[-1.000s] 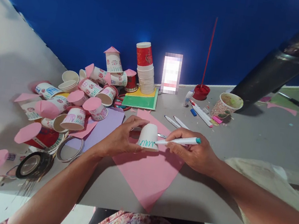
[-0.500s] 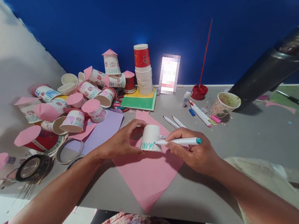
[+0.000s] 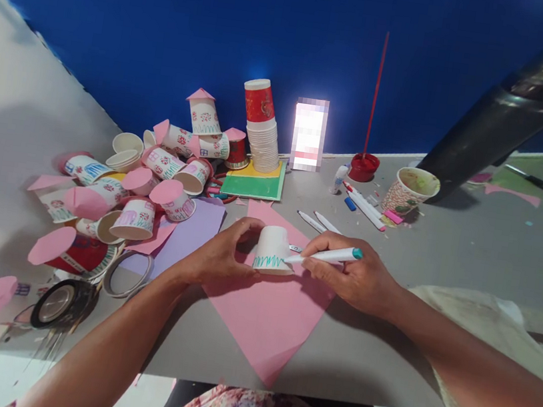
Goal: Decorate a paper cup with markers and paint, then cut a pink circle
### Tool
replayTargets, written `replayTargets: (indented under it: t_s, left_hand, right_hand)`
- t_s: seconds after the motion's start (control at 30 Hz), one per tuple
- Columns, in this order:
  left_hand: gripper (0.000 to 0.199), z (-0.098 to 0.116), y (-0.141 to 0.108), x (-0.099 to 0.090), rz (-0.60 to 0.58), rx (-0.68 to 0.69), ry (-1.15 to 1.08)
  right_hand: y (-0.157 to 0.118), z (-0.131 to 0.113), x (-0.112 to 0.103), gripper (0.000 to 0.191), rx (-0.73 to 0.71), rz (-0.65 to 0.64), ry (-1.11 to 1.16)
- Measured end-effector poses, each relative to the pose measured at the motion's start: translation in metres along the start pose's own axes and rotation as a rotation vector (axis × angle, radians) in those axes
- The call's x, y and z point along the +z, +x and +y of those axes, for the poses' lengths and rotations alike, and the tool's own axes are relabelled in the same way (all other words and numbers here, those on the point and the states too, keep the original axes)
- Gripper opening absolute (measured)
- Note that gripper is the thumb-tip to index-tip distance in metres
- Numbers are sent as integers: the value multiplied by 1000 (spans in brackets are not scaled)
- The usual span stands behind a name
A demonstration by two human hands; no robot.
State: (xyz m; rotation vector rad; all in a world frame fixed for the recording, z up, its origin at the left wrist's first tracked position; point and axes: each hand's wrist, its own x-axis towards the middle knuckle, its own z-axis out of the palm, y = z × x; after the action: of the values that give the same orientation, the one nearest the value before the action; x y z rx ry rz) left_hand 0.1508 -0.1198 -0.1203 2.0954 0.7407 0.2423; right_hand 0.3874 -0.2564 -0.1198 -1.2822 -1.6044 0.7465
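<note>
A white paper cup (image 3: 273, 241) stands upside down over a sheet of pink paper (image 3: 264, 324). Green zigzag strokes run round the lower part of its side. My left hand (image 3: 231, 252) grips the cup from the left, thumb low and fingers behind it. In my right hand (image 3: 353, 272) is a white marker (image 3: 327, 256) with a green end, its tip at the cup's right side by the strokes. More white markers (image 3: 319, 222) lie just behind the cup, partly hidden by my right hand.
Decorated paper cups (image 3: 133, 218) with pink paper tops crowd the left side. Behind stands a tall cup stack (image 3: 264, 128) beside a green and yellow booklet (image 3: 254, 186). Rolls of tape (image 3: 127, 275) lie front left. A patterned cup (image 3: 410, 191) and a black cylinder (image 3: 495, 120) stand right; cloth (image 3: 466, 325) drapes the near right.
The green zigzag line has grown to the right across the cup. The cup has turned or shifted slightly left, and the marker has moved with it a little.
</note>
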Motion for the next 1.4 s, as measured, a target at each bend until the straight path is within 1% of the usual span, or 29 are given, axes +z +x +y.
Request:
replayTargets:
  t_s: [0.07,0.17,0.23,0.37,0.5,0.63,0.77,0.87,0.97,1.03,1.13,1.17,1.3,1.4]
  left_hand:
    - [80,-1,0,-2,-10,16,25]
    - [86,-3,-1,-4,-50,44,41]
    - [84,-2,-2,-5,-66,61,49]
    - [80,3,-2,-6,-26,108,74]
    - [70,7,0,-7,27,67,66]
    - [69,9,1,-6,43,21,-38]
    - [72,9,1,-2,48,-9,-183]
    - [72,5,1,2,63,-24,-339]
    - [70,2,1,5,66,-39,-429]
    - [69,1,2,6,54,-34,-468]
    - [68,-1,3,8,28,-18,-511]
    - [68,-1,3,8,25,-15,-514]
    - [68,-5,3,9,29,-11,-493]
    - [65,-6,4,8,9,3,-497]
  right_hand:
    - [0,1,0,11,0,-22,5]
    - [0,3,2,10,-14,15,-19]
    - [0,3,3,10,-43,33,-34]
    - [-1,3,6,9,-90,22,-38]
    - [0,5,9,10,-121,16,-36]
    - [1,7,9,10,-96,62,-22]
    - [0,5,5,9,-72,-19,21]
    - [-1,2,3,8,-48,3,8]
    - [-1,2,2,9,-52,1,9]
    - [0,3,2,10,-64,11,10]
    - [1,2,2,11,-63,77,-7]
    - [1,2,1,11,-59,73,-7]
    - [1,1,-2,9,-36,-16,20]
    - [1,0,-4,9,-28,-4,26]
